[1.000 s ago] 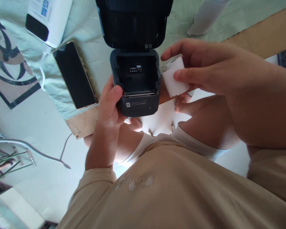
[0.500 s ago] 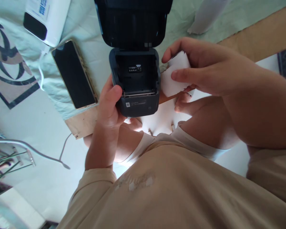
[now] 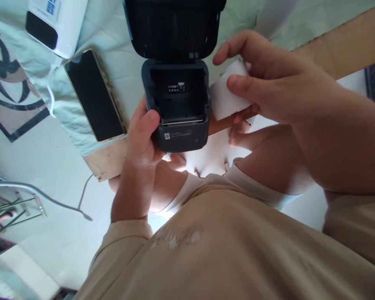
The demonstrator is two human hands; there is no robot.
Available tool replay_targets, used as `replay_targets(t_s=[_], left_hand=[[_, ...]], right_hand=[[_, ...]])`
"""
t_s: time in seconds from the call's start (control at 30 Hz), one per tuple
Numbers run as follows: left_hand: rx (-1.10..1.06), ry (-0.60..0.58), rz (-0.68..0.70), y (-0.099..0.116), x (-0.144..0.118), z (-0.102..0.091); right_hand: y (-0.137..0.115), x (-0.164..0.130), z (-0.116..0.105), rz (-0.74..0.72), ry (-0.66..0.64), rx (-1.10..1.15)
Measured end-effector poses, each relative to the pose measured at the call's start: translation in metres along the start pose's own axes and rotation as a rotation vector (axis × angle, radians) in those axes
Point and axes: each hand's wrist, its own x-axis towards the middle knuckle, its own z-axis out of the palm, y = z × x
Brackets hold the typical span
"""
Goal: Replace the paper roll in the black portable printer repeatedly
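My left hand (image 3: 145, 135) grips the left side of a small dark label printer (image 3: 179, 137), its thumb on the front corner. The printer's lid (image 3: 175, 31) is tipped back, and its inner bay shows a small sticker and no roll. Just right of the printer, a roll of white paper (image 3: 226, 96) is held in my right hand (image 3: 250, 83). The thumb presses on the paper, lower fingers lie beneath it, and the index finger is raised off it.
A phone (image 3: 95, 96) lies screen up on the pale green cloth (image 3: 112, 41), left of the printer. Behind it are a white device (image 3: 62, 29) and its cable (image 3: 52, 91). A white sheet of paper (image 3: 275, 16) lies at the back right. The wooden table edge (image 3: 106, 158) runs along the front.
My right index finger has lifted away from the paper roll, and the roll has turned in that hand. The left hand and printer have hardly moved.
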Motion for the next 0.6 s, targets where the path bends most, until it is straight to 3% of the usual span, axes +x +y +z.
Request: replay_targets(t_s=[0.33, 0.6], left_hand=[[-0.063, -0.034, -0.036, 0.0028, 0.0, -0.0008], [-0.004, 0.021, -0.015, 0.0051, -0.0015, 0.0055]], right_hand=[[-0.0047, 0.003, 0.0064, -0.05, 0.057, -0.049], [-0.0067, 0.0012, 0.0049, 0.01, 0.103, 0.015]])
